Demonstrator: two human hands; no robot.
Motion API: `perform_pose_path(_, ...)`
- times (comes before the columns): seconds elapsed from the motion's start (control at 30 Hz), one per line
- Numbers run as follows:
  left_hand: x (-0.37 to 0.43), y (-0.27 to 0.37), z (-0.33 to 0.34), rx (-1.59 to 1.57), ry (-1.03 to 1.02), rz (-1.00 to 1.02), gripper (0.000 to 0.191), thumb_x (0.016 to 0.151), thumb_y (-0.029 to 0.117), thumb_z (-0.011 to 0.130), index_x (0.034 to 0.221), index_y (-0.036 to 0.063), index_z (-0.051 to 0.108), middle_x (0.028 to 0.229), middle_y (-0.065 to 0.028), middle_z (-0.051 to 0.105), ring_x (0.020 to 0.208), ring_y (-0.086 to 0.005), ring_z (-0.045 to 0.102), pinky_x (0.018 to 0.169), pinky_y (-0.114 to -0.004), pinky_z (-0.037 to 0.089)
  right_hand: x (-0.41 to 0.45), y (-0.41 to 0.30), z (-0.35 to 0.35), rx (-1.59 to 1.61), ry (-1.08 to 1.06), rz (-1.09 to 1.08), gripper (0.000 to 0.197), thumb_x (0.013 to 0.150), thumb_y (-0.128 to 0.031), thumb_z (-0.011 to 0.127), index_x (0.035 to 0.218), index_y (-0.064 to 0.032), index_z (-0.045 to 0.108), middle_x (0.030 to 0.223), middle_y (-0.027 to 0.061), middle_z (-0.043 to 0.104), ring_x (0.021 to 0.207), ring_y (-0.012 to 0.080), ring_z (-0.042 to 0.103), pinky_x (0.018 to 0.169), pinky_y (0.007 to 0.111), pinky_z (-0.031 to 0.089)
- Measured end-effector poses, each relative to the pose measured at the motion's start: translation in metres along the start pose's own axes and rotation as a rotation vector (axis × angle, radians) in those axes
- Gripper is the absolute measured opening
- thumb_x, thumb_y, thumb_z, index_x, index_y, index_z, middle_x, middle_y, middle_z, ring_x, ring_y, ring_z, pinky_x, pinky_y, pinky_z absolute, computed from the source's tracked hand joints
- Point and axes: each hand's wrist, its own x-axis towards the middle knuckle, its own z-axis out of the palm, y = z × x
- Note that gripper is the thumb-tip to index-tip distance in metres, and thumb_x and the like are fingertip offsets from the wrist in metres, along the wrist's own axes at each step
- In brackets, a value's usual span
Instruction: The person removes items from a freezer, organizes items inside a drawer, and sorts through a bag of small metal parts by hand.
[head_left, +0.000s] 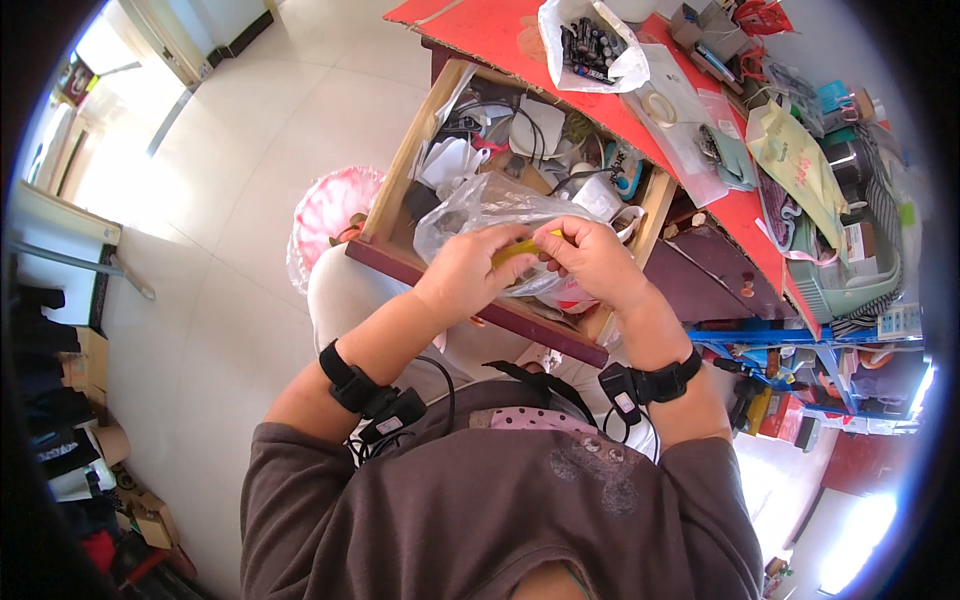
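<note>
Both of my hands hold a small yellow item (517, 250), whose kind I cannot tell, above an open wooden drawer (420, 271). My left hand (480, 264) grips its left part between thumb and fingers. At its right end, the fingers of my right hand (589, 255) pinch it. Just beneath them lies a crumpled clear plastic bag (495, 199), partly hidden by the hands. Cables, white papers (450, 163), a blue-and-white pack (624, 171) and other loose things fill the drawer behind the bag.
A red-covered desk (480, 34) carries a white bag of batteries (556, 56), a tape roll (658, 109), a yellow bag (795, 154) and a green basket (814, 289). Left of the drawer stands a pink-and-white bag-lined bin (337, 210). The drawer front extends over my lap.
</note>
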Motion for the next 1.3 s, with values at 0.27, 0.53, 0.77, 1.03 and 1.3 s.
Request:
perform_pose_path(0.27,0.001,0.029,-0.001,-0.571,-0.220,-0.514,0.012,0.088,0.013,0.045,0.090,0.0014,0.049,0.065,-0.0013,0.046,0.058,-0.0080,0.042,0.053,-0.024,0.037,-0.013,-0.015,0.000,0.149,0.105,-0.218,0.022,0.089,-0.019,0.046,0.098,-0.0022,0.057,0.075,0.0004,0.056,0.066,0.0055,0.048,0.062,0.018,0.039)
perform_pose_path(0.53,-0.006,0.035,0.005,-0.728,-0.135,-0.327,0.018,0.091,0.014,0.039,0.103,0.0027,0.046,0.090,-0.0039,0.051,0.081,-0.0109,0.050,0.073,-0.024,0.041,-0.025,-0.045,-0.021,0.407,0.257,-0.293,0.022,0.089,-0.018,0.047,0.098,-0.0018,0.058,0.083,0.0011,0.056,0.072,0.0062,0.048,0.065,0.020,0.039)
perform_pose_path(0.77,-0.006,0.027,0.007,-0.711,-0.047,0.017,0.020,0.089,0.007,0.041,0.106,0.0002,0.047,0.104,-0.0048,0.050,0.101,-0.0118,0.044,0.088,-0.025,0.033,-0.032,-0.040,-0.002,0.523,0.183,-0.332,0.022,0.088,-0.011,0.047,0.104,0.0006,0.056,0.088,0.0022,0.057,0.075,0.0074,0.049,0.070,0.020,0.040)
perform_pose_path(1.03,-0.007,0.032,0.003,-0.756,-0.048,-0.223,0.020,0.089,0.007,0.042,0.107,-0.0009,0.047,0.095,-0.0039,0.051,0.091,-0.0093,0.048,0.081,-0.022,0.038,-0.042,-0.048,0.003,0.067,0.201,-0.447,0.020,0.086,-0.008,0.050,0.102,0.0007,0.057,0.089,0.0060,0.058,0.082,0.0113,0.053,0.073,0.022,0.041)
perform_pose_path(1.3,-0.008,0.034,0.001,-0.618,-0.086,-0.304,0.023,0.089,0.012,0.044,0.109,-0.0002,0.047,0.085,-0.0011,0.054,0.076,-0.0058,0.049,0.071,-0.020,0.042,-0.043,-0.051,0.002,-0.069,0.271,-0.453,0.018,0.084,-0.008,0.051,0.099,0.0001,0.058,0.089,0.0088,0.059,0.080,0.0136,0.055,0.072,0.024,0.043)
